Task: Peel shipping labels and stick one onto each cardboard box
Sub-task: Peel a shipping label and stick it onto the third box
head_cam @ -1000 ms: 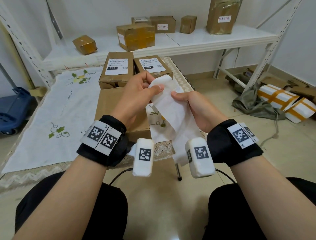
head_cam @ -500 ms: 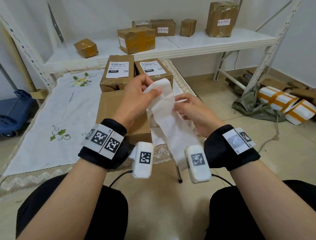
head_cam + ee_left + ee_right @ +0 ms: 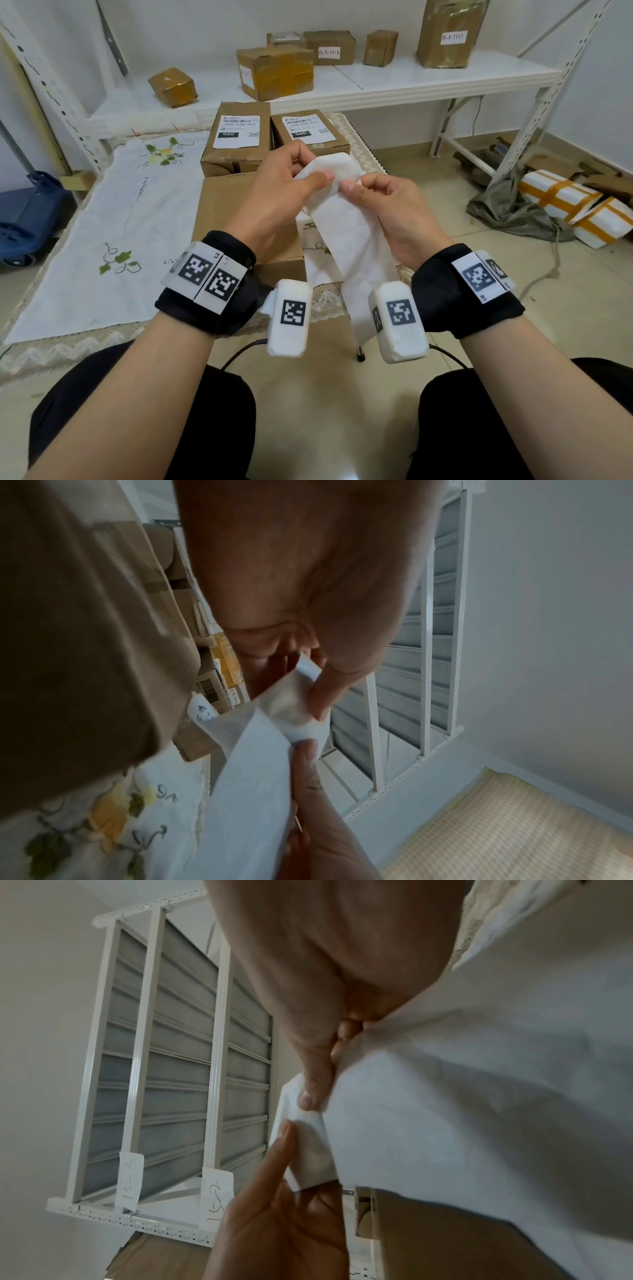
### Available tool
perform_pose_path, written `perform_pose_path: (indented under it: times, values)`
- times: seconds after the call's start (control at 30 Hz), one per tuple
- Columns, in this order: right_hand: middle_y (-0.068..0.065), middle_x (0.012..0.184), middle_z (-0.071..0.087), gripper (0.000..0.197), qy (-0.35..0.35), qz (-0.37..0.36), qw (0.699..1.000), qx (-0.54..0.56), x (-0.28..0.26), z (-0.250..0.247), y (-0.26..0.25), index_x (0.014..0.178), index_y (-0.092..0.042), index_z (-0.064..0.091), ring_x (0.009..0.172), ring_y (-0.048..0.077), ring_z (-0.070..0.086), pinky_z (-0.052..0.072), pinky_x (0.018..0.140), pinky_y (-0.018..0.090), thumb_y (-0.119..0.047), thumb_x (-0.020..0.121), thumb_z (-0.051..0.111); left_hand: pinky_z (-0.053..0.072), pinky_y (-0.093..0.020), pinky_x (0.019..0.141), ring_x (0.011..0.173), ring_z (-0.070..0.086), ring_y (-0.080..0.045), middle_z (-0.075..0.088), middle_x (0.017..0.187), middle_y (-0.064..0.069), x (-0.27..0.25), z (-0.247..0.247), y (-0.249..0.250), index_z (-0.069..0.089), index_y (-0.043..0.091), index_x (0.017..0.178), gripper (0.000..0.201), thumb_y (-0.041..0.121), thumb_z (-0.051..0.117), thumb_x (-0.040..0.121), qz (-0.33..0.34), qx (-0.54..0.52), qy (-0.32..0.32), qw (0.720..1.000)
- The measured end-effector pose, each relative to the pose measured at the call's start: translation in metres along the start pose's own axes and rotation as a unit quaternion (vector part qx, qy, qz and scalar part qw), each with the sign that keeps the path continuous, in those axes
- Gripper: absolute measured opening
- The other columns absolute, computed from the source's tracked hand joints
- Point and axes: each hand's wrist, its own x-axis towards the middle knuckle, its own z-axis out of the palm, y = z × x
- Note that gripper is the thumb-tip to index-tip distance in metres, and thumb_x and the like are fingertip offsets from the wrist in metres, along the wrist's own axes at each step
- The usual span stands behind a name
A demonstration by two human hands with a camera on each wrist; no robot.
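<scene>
A long white label strip [image 3: 349, 240] hangs in front of me, blank side towards me. My left hand [image 3: 308, 174] pinches its upper end between thumb and fingers. My right hand [image 3: 354, 186] pinches the top right corner beside the left thumb. In the left wrist view the left thumb [image 3: 322, 693] presses the strip [image 3: 253, 777]; in the right wrist view the right thumb [image 3: 313, 1088] bends the strip's corner [image 3: 308, 1150]. A plain cardboard box [image 3: 219, 205] lies under my left hand. Two labelled boxes [image 3: 236, 140] [image 3: 308, 132] stand behind it.
The boxes sit on a low table with an embroidered white cloth [image 3: 113, 233]. A white shelf [image 3: 394, 82] behind carries several more brown boxes. Taped white packages [image 3: 561, 198] and grey fabric lie on the floor at right. A blue cart [image 3: 24, 219] stands at left.
My right hand has moved up from the strip's right edge to its top corner, close to the left thumb. The left hand keeps its hold on the upper end.
</scene>
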Motion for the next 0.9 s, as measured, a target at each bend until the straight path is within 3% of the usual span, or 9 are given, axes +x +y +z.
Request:
perform_pose_path:
  times: [0.13,0.27,0.33,0.47,0.6,0.73,0.9]
  values:
    - [0.005,0.076,0.074,0.009,-0.011,-0.004,1.000,0.021,-0.001,0.000,-0.001,0.083,-0.007,0.069,0.068,0.014,0.069,0.058,0.068,0.024,-0.008,0.089,0.074,0.056,-0.050,0.088,0.094,0.070,-0.032,0.071,0.102,-0.025,0.000,-0.003,0.000,0.055,0.010,0.095,0.014,0.014,0.068,0.096,-0.026,-0.020,-0.001,0.999]
    - [0.005,0.077,0.074,0.010,-0.010,0.000,0.999,0.037,0.000,0.001,-0.008,0.083,-0.007,0.067,0.067,0.014,0.069,0.059,0.067,0.024,-0.007,0.090,0.074,0.060,-0.030,0.072,0.083,0.072,-0.015,0.071,0.089,-0.008,0.003,-0.006,0.002,0.054,0.012,0.092,0.013,0.015,0.065,0.098,-0.046,-0.039,-0.002,0.998]
    - [0.006,0.078,0.073,0.012,-0.012,0.000,0.999,0.045,0.001,0.002,-0.011,0.081,-0.008,0.065,0.068,0.014,0.069,0.058,0.067,0.024,-0.008,0.090,0.073,0.060,-0.026,0.068,0.076,0.071,-0.009,0.070,0.086,-0.003,0.004,-0.007,0.005,0.053,0.014,0.090,0.014,0.014,0.065,0.098,-0.049,-0.050,0.001,0.998]
    - [0.007,0.080,0.070,0.024,-0.018,0.006,0.998,0.061,0.003,0.005,-0.014,0.074,-0.013,0.057,0.068,0.014,0.066,0.056,0.064,0.024,-0.007,0.093,0.072,0.061,-0.026,0.068,0.069,0.070,-0.004,0.070,0.085,-0.001,0.004,-0.007,0.009,0.052,0.015,0.088,0.017,0.013,0.064,0.099,-0.048,-0.064,0.007,0.997]
    - [0.004,0.078,0.070,0.030,-0.037,0.023,0.995,0.088,0.001,0.006,-0.018,0.073,-0.013,0.051,0.067,0.013,0.068,0.055,0.060,0.023,-0.005,0.096,0.068,0.062,-0.024,0.067,0.073,0.072,-0.004,0.072,0.089,-0.002,0.002,-0.008,0.010,0.052,0.015,0.090,0.015,0.014,0.064,0.099,-0.040,-0.062,0.005,0.997]
    - [0.004,0.081,0.070,0.030,-0.051,0.023,0.994,0.089,-0.001,0.005,-0.021,0.072,-0.015,0.051,0.070,0.013,0.067,0.056,0.064,0.024,-0.010,0.096,0.068,0.063,-0.026,0.071,0.085,0.075,-0.010,0.075,0.098,-0.005,-0.001,-0.016,0.012,0.054,0.016,0.095,0.012,0.020,0.064,0.099,-0.028,-0.025,0.005,0.999]
    - [0.004,0.082,0.071,0.026,-0.036,0.015,0.996,0.079,0.000,0.005,-0.023,0.076,-0.015,0.053,0.072,0.013,0.068,0.057,0.068,0.025,-0.012,0.097,0.068,0.059,-0.021,0.065,0.079,0.074,-0.003,0.072,0.093,0.002,-0.005,-0.016,0.014,0.053,0.020,0.089,0.015,0.020,0.062,0.101,-0.035,-0.044,0.011,0.998]
